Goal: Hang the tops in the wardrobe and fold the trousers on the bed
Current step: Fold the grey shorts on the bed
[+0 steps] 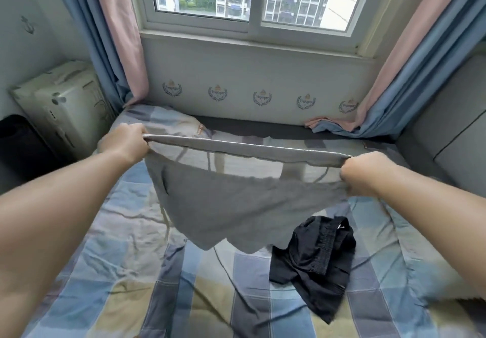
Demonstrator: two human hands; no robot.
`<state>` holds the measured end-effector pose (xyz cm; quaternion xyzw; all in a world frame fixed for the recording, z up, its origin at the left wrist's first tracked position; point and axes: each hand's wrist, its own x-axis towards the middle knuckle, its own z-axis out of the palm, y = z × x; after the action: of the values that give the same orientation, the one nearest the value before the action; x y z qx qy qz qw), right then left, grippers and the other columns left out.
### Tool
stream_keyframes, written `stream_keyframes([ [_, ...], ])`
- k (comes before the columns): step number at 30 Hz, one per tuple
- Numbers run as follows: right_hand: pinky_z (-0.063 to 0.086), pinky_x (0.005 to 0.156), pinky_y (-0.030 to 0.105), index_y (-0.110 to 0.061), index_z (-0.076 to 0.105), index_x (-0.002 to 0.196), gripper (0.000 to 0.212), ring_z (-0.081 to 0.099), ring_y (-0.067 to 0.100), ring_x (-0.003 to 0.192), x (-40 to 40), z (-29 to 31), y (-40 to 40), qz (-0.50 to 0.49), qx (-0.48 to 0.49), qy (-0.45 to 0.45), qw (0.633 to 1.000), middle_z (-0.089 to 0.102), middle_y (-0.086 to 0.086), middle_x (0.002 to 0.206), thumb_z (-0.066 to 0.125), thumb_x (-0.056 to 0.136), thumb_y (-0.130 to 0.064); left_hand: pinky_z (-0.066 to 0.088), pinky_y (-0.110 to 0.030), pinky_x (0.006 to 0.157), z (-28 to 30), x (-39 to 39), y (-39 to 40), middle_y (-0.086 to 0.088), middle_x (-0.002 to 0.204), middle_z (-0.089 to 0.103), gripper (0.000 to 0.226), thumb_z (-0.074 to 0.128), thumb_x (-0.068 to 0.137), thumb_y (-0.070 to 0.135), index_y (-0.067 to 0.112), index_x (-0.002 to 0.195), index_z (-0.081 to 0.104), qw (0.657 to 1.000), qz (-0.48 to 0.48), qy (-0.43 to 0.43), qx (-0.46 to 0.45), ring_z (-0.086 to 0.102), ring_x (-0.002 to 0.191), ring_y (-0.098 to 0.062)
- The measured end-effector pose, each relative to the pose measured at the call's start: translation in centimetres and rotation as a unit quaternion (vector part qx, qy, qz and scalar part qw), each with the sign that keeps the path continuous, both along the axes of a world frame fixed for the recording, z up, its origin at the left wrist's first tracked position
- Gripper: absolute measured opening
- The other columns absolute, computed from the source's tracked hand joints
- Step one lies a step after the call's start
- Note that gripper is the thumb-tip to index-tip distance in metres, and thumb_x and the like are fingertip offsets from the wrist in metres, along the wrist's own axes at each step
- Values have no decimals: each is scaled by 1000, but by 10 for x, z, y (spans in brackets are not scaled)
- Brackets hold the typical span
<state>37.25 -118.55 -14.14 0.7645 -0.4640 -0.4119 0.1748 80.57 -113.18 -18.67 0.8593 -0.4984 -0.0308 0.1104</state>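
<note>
At the far left a pale box-shaped appliance [63, 103] stands on the floor beside the bed [86, 272], close to the blue and pink curtain [110, 48].

The left hand [123, 141] is closed in a fist around the left end of the waistband of the grey shorts [236, 206]. The waistband is stretched tight across the view, a little lower on the right side, and the right hand [365, 173] grips its other end in the same closed way. The grey shorts are held in the air above the checked bed cover, not touching it. Their long axis now runs left to right along the waistband; the legs hang down and point toward the person, with the hems just above the cover. The fabric is blurred, so I think it is swinging, but I cannot be sure.

Low on the right, black shorts [313, 264] lie crumpled on the bed, not yet folded, just beside the hanging hems.

What could go wrong: if the grey shorts come down where they hang, the right leg may land on the black shorts, and the fold will be uneven. Also the legs may fall twisted if they are lowered too fast, because nothing holds the hems.
</note>
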Motion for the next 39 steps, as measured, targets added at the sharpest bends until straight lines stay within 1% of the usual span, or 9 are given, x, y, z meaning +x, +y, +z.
stream_keyframes([
  [3,47,69,30,-26,61,109,28,59,22,87,-13,0,7,-2,-15,-68,998,58,-4,97,41,96,-40,49,-35,61,-9,4,16,-8,94,61,18,38,93,9,12,100,55,974,72,214,-31,65,74,-28],
  [6,44,73,31,-27,60,107,38,61,24,100,-8,-5,18,-9,-6,-126,992,61,0,107,35,96,-52,55,-39,54,-20,-24,24,-12,89,58,30,25,96,5,12,105,53,812,189,542,-105,58,65,-25],
  [12,52,67,28,-24,57,100,30,69,12,69,-6,-7,26,-65,-3,-221,973,67,-4,86,41,92,-49,52,-43,74,-31,-63,28,-6,90,61,22,37,98,9,16,107,56,657,246,685,-195,60,78,-22],
  [14,58,62,32,-21,54,92,41,67,9,52,-11,-7,29,-172,28,-317,932,70,-3,75,46,86,-61,54,-38,71,-34,-71,30,-7,96,65,19,51,94,12,15,111,59,673,221,681,-188,61,78,-20],
  [19,39,32,16,-5,52,79,39,56,8,32,-24,-8,29,-364,-4,-521,772,60,9,66,44,99,-38,39,-27,53,-31,-75,43,-8,77,60,20,76,77,15,15,81,57,917,-45,394,-35,52,64,-19],
  [22,37,38,17,-6,56,73,30,59,12,39,-45,-5,24,-391,-70,-502,768,62,1,49,46,96,-23,37,-28,64,-26,-76,50,-3,87,56,29,77,72,11,14,92,55,956,-213,196,39,55,82,-24],
  [31,38,70,37,-6,37,102,47,60,38,103,-83,-11,32,-287,-289,-350,844,62,21,112,63,85,-41,51,-36,59,-34,-77,49,-13,79,58,14,58,86,9,9,76,47,968,-35,223,-111,62,70,-31],
  [35,42,68,36,-6,23,134,65,63,36,96,-83,-23,39,-191,-261,-318,891,65,18,107,59,89,-37,56,-26,46,-33,-89,48,-15,95,64,16,49,96,13,5,109,56,783,99,602,-123,65,73,-24],
  [39,47,66,32,-21,45,112,32,63,32,87,-77,-31,41,-122,-246,-289,917,67,11,96,54,91,-43,51,-19,43,-38,-100,43,-6,81,62,14,47,95,8,13,92,60,753,103,640,-113,59,70,-15],
])
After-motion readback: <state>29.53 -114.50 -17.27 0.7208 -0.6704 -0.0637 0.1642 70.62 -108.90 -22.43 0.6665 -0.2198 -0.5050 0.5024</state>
